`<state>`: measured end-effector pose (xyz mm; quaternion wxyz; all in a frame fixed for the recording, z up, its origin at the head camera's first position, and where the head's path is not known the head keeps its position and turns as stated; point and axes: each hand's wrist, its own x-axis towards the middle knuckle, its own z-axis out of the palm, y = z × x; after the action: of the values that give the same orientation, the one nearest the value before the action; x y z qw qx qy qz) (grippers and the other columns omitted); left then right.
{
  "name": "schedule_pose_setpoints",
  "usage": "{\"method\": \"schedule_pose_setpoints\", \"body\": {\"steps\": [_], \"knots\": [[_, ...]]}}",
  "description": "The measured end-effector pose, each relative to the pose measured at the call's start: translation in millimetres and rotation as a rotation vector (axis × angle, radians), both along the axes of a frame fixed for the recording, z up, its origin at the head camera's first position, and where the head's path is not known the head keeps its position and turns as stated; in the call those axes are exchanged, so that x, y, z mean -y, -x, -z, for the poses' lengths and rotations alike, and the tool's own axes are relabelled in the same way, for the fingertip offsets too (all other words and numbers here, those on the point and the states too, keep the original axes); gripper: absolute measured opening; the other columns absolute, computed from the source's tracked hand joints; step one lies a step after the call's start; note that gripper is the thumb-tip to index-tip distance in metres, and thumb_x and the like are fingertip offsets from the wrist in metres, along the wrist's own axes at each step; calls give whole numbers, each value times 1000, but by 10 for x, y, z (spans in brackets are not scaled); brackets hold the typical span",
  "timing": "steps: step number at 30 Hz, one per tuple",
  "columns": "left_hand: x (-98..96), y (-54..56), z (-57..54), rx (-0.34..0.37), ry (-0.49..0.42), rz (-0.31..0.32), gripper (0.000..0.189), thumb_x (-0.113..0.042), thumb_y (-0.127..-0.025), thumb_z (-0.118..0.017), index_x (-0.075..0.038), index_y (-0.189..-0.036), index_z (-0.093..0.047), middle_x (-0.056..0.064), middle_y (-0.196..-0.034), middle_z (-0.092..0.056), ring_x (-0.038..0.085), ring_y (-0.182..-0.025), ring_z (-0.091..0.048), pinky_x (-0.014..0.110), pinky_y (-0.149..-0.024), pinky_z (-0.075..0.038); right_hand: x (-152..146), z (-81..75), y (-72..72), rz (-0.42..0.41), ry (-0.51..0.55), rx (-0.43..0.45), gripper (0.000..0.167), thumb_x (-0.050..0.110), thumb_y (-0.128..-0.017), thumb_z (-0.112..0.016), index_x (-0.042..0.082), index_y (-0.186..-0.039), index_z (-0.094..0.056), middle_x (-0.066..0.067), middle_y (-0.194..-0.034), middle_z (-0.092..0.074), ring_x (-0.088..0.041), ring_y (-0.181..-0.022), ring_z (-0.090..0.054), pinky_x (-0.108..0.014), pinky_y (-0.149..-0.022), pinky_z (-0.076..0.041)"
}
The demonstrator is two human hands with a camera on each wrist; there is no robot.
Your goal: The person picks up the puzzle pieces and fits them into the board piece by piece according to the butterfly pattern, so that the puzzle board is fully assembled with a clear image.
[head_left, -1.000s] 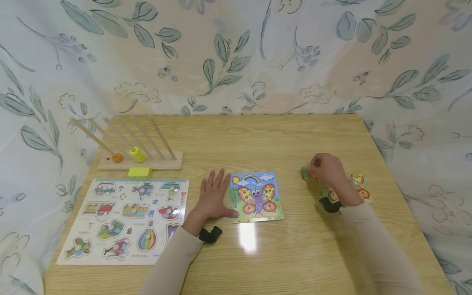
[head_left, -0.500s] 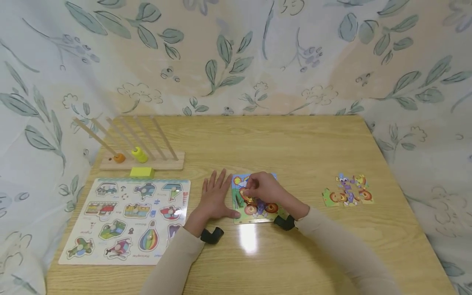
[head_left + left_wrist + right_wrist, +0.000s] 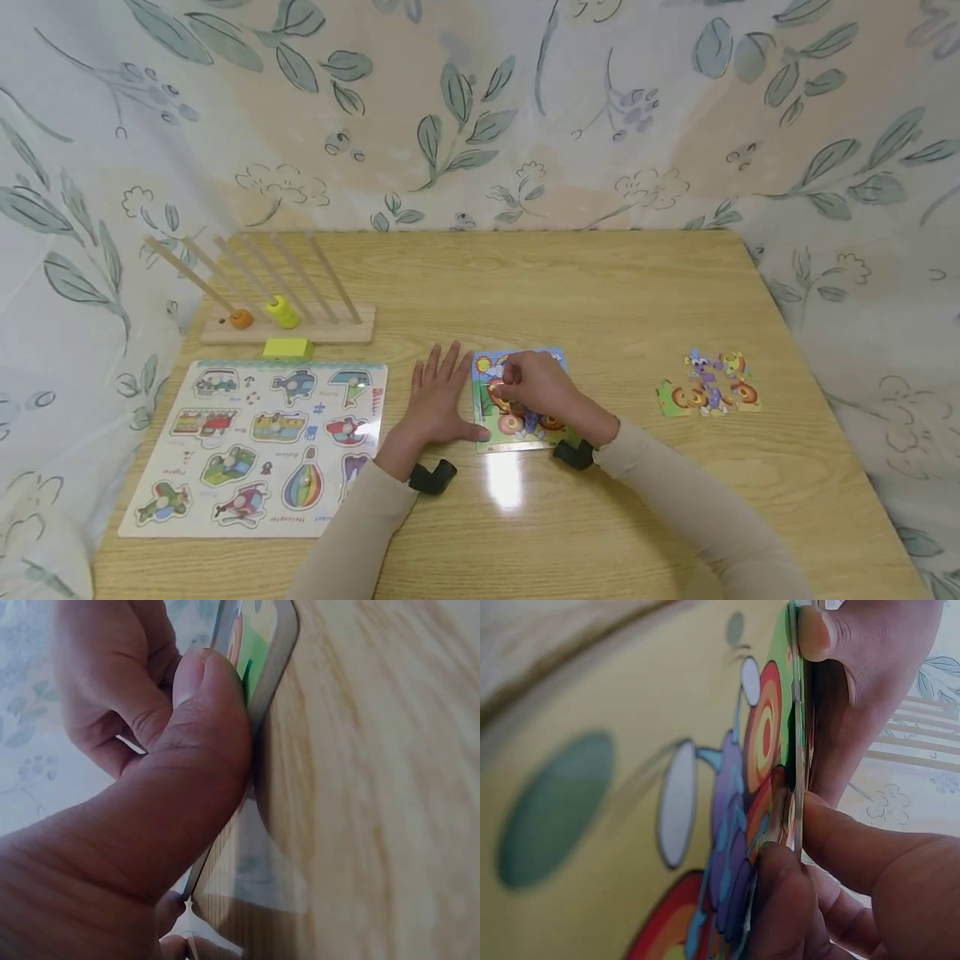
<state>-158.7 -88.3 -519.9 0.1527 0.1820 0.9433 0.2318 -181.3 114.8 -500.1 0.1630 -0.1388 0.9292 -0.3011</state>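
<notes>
A square butterfly puzzle board (image 3: pixel 517 437) lies at the middle of the table. My left hand (image 3: pixel 435 408) lies beside it with fingers spread, its thumb resting on the board's lower left corner. Over the board, my right hand (image 3: pixel 542 387) pinches a thin puzzle piece (image 3: pixel 799 750) between thumb and fingers, near the picture's left side. That piece stands edge-on in the right wrist view, so most of its face is hidden. The right hand covers the board's upper middle in the head view. The left wrist view shows the left thumb (image 3: pixel 202 712) against the board's edge.
Several loose butterfly pieces (image 3: pixel 708 396) lie at the right. To the left is a peg puzzle board (image 3: pixel 262 454) with vehicle shapes. Behind it stand a wooden rack (image 3: pixel 322 335) with upright rods and a yellow block (image 3: pixel 288 349). A patterned cloth (image 3: pixel 480 108) hangs behind the table.
My right hand has carried a green puzzle piece from the loose pieces at the right leftward to over the board. During the last half second it has barely moved. The left hand stays in place.
</notes>
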Motion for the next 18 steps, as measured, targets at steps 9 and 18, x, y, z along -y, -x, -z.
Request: {"method": "schedule_pose_setpoints", "body": {"steps": [9,18], "knots": [[-12,12,-18,9,5,-2,127,-59,-58,-84,-16,-155,-15,8,-163,-1,36,-149,8,59,-117,2,-8,31,-8,1,0,1,30,32,-84,-74,14,-67,-56,6,-50,-54,-7,-42,-46,-21,-43,-35],[-5,-17,-53,1,-23,-1,126,-57,-57,-85,-14,-155,-18,10,-163,-4,37,-149,6,59,-118,2,-9,48,61,52,-6,85,32,32,-80,-78,13,-60,-60,4,-52,-59,-8,-41,-56,-20,-41,-40]]}}
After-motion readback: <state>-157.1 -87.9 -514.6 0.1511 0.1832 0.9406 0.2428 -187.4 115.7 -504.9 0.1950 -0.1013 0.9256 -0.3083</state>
